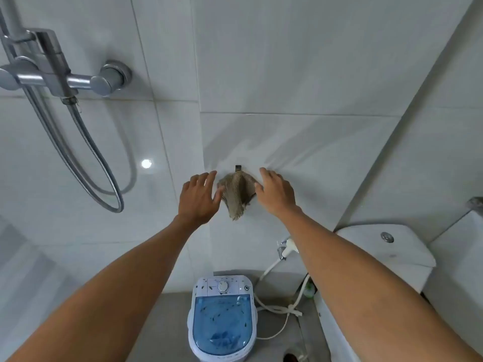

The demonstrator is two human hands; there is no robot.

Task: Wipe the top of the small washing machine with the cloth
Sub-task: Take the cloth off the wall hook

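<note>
A brownish ribbed cloth (237, 195) hangs on a small dark hook (237, 168) on the white tiled wall. My left hand (200, 198) is just left of the cloth, fingers spread, thumb close to its edge. My right hand (274, 193) is just right of it, fingers apart, thumb near the cloth's right edge. Neither hand grips the cloth. Below, on the grey floor, stands the small white washing machine (222, 316) with a blue see-through lid and a dial panel at its back.
A metal shower mixer (60, 74) with a looping hose (104, 184) is on the left wall. A white toilet cistern (386, 246) stands at right. A bidet sprayer (286, 248) and white cords (277, 307) lie beside the machine.
</note>
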